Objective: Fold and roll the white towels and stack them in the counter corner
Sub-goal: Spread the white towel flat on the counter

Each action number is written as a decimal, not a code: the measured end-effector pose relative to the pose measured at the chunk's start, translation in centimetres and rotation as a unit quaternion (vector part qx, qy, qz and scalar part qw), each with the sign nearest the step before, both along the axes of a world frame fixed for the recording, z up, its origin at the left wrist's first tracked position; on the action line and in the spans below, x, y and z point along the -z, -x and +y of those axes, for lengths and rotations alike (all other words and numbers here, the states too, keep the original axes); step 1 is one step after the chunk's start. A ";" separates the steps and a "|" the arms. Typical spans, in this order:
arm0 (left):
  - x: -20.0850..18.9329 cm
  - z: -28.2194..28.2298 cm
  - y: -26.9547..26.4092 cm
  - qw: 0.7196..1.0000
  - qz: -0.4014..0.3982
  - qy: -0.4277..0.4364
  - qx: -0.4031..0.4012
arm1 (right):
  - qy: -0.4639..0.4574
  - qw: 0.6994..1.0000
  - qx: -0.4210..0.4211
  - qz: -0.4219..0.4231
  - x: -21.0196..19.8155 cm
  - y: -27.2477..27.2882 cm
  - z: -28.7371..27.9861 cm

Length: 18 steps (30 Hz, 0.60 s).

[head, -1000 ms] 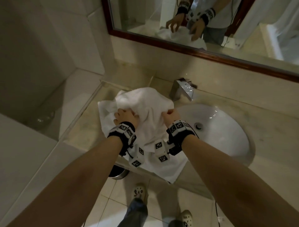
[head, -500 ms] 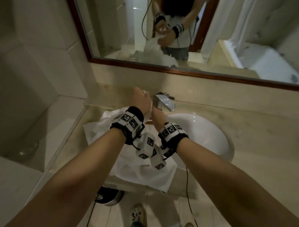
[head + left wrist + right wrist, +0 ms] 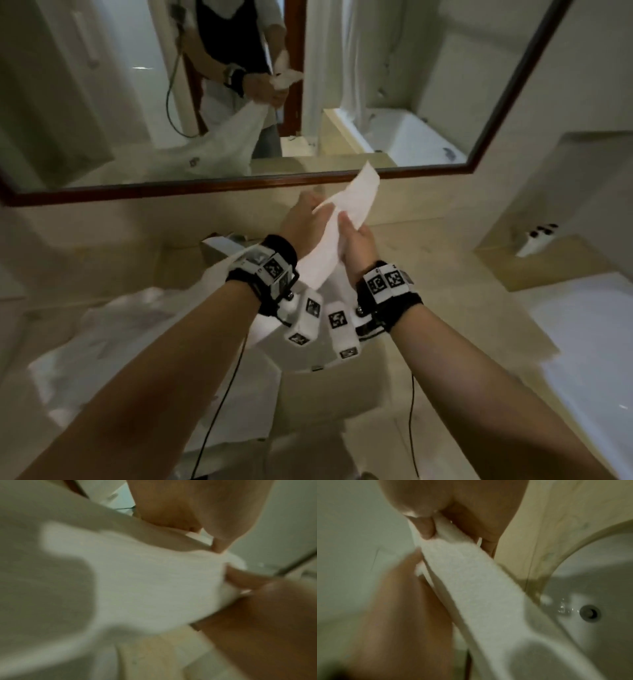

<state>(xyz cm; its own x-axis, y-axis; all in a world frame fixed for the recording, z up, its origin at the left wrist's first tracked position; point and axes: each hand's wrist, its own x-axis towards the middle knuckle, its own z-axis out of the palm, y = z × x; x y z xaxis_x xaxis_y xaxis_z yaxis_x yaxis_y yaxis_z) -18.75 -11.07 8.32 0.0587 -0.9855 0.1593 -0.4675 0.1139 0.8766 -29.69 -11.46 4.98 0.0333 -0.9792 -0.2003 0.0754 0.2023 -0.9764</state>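
A white towel [image 3: 346,212] is lifted off the counter, its upper corner sticking up in front of the mirror. My left hand [image 3: 303,222] and right hand [image 3: 356,240] grip its edge close together above the sink. The rest of the towel [image 3: 113,339] trails down to the left over the counter and its front edge. In the left wrist view, blurred white towel [image 3: 145,581] fills the middle with fingers pinching it at the right. The right wrist view has the towel [image 3: 471,577] running from my pinching fingers [image 3: 426,530] down over the basin.
A white sink basin [image 3: 590,588] with a drain [image 3: 589,613] lies under my hands. A chrome faucet [image 3: 219,245] stands behind the left wrist. The framed mirror [image 3: 239,186] spans the back wall. A white bathtub [image 3: 596,359] sits at the right.
Both hands rose from the counter with the towel's edge and moved to the right above the sink. The towel went from bunched on the counter to hanging stretched. The head view tilted up.
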 end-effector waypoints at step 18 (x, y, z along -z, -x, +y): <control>10.8 -5.8 21.5 0.937 -0.202 -0.221 0.180 | -0.167 0.950 0.165 -0.204 -0.1 29.4 -9.1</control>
